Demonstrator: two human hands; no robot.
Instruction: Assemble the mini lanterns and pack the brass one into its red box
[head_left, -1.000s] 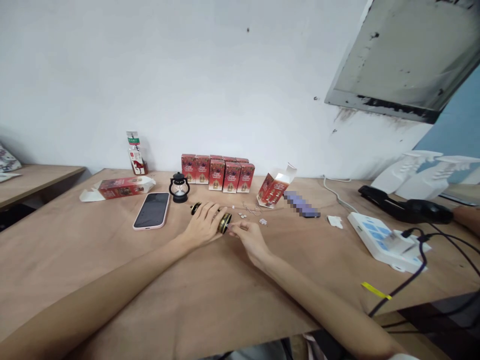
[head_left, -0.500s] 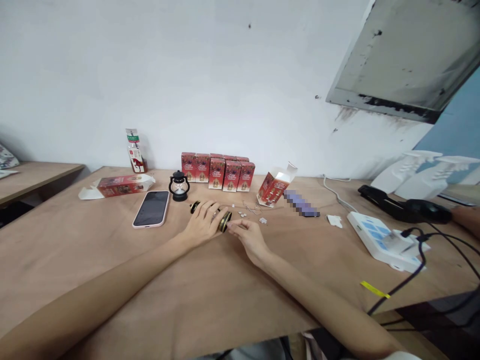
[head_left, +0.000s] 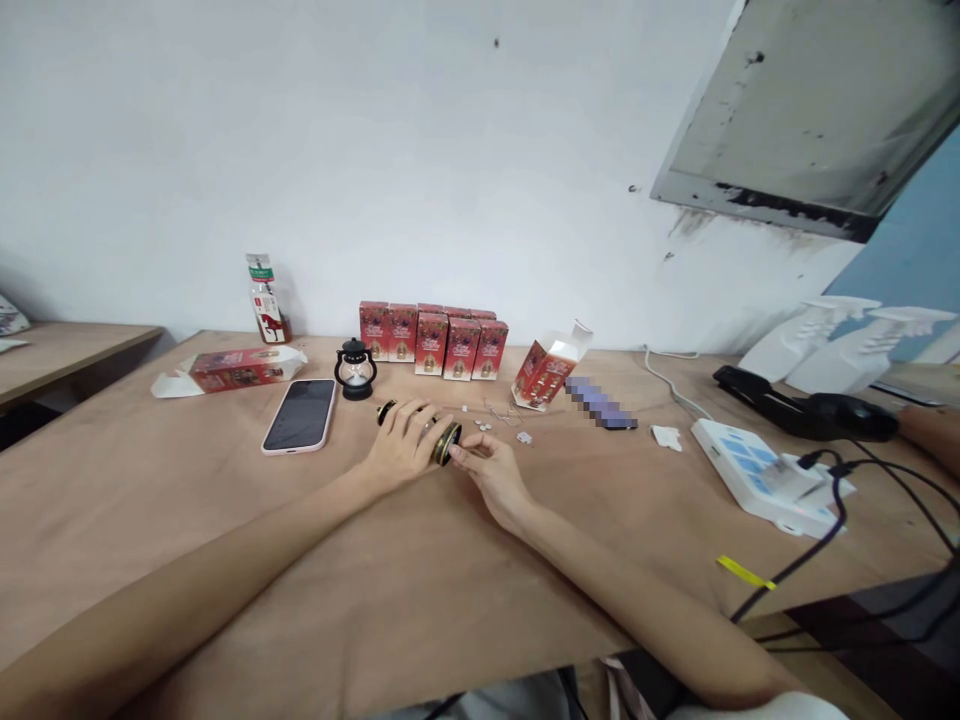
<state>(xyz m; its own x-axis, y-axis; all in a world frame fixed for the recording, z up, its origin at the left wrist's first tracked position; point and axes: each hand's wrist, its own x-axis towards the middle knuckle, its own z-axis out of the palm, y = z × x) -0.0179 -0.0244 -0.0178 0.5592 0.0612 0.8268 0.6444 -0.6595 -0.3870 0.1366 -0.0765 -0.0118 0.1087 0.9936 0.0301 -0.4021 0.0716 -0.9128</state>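
Note:
My left hand is wrapped over a small black-and-gold lantern, which lies on its side with its round base turned toward my right hand. The fingers hide most of its middle; its top pokes out on the left. The fingertips of my right hand are pinched together at the lantern's base. Whatever they may hold is too small to make out. Close by on the table are button cells and small white bits. A black lantern stands upright to the left of my hands.
A phone lies left, near an opened red box and a bottle. Several red boxes stand by the wall, with an open one to their right. A power strip with cables and white spray bottles occupy the right side.
My right fingertips have shifted slightly against the lantern's base, which faces a little more toward me. The left hand keeps its hold. The whole view has moved slightly.

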